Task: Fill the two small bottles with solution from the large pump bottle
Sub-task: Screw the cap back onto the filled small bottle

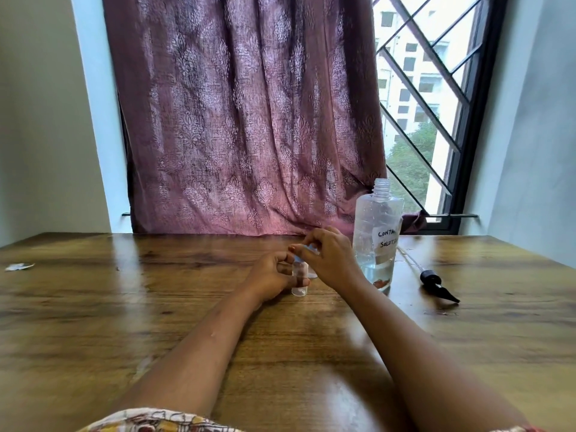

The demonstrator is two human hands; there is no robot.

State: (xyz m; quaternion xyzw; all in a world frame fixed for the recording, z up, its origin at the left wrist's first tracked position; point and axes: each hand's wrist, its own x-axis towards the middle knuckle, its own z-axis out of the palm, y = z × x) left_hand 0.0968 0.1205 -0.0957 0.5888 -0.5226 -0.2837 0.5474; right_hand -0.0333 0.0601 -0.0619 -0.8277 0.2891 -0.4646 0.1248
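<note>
A small clear bottle [300, 280] stands on the wooden table [156, 307], held around its body by my left hand [269, 277]. My right hand [327, 255] pinches its top, where a small clear cap shows between the fingertips. A second small clear piece [312, 275] sits just behind, mostly hidden by my right hand. The large clear bottle [375, 241] stands to the right with its neck uncapped, a little liquid in the bottom and a handwritten white label. Its black pump head with a long dip tube [433, 282] lies on the table further right.
A scrap of white paper [18, 266] lies near the table's far left edge. A purple patterned curtain [249, 120] hangs behind the table, touching its back edge. A barred window [427, 104] is at the back right.
</note>
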